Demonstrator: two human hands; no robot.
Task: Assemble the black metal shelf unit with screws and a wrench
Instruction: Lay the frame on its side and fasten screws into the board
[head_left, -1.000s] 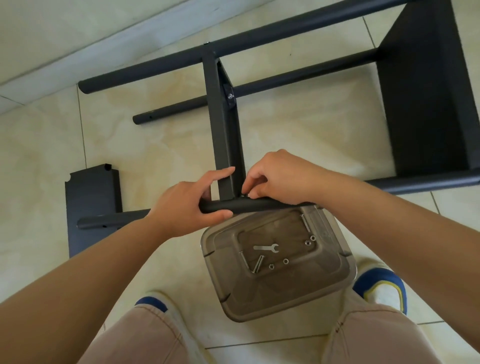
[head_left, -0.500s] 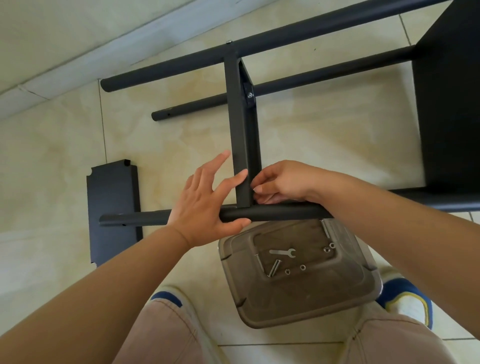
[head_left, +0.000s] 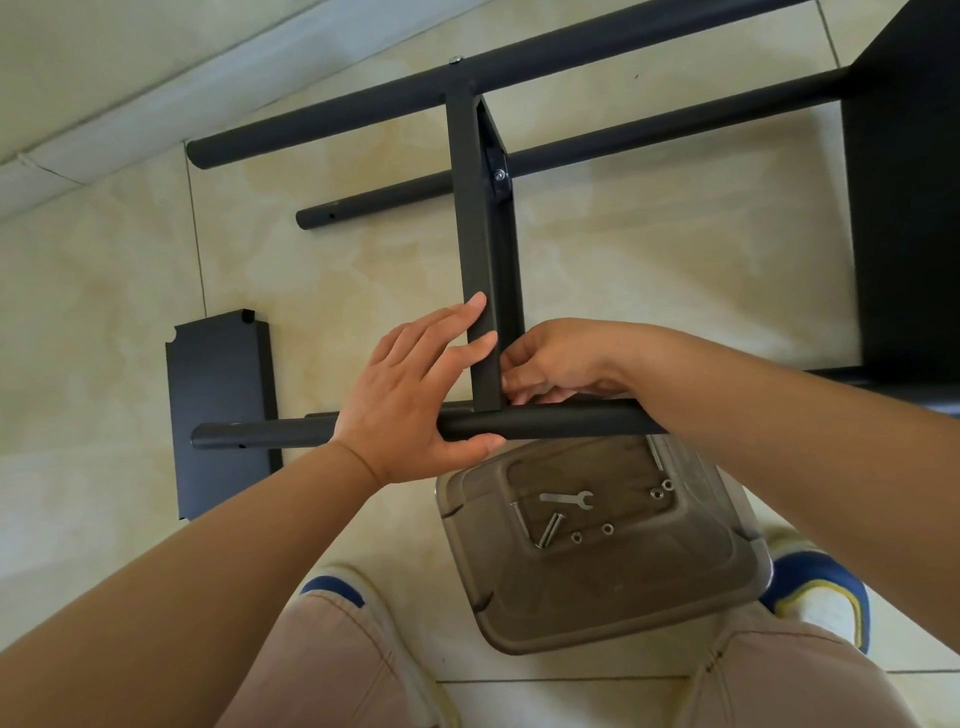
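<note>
The black shelf frame lies on its side on the tiled floor. A black cross panel (head_left: 478, 234), seen edge-on, joins the far tube (head_left: 571, 47) to the near tube (head_left: 561, 421). My left hand (head_left: 410, 395) rests where they meet, fingers straight against the panel's left face and thumb below the near tube. My right hand (head_left: 556, 364) has its fingers curled and pinching at the joint on the panel's right side; the small part in them is hidden. A silver wrench (head_left: 569, 499), screws (head_left: 550, 530) and nuts (head_left: 592, 532) lie on an upturned grey plastic lid (head_left: 623, 597).
A second tube (head_left: 649, 130) runs under the frame, bolted to the panel. A large black shelf panel (head_left: 909, 208) stands at the right. A loose black panel (head_left: 218, 405) lies flat on the floor at the left. My shoes (head_left: 332, 587) flank the lid.
My left hand has let go of the near tube and spread its fingers up against the cross panel. My right hand stays pinching at the joint. The view has shifted left.
</note>
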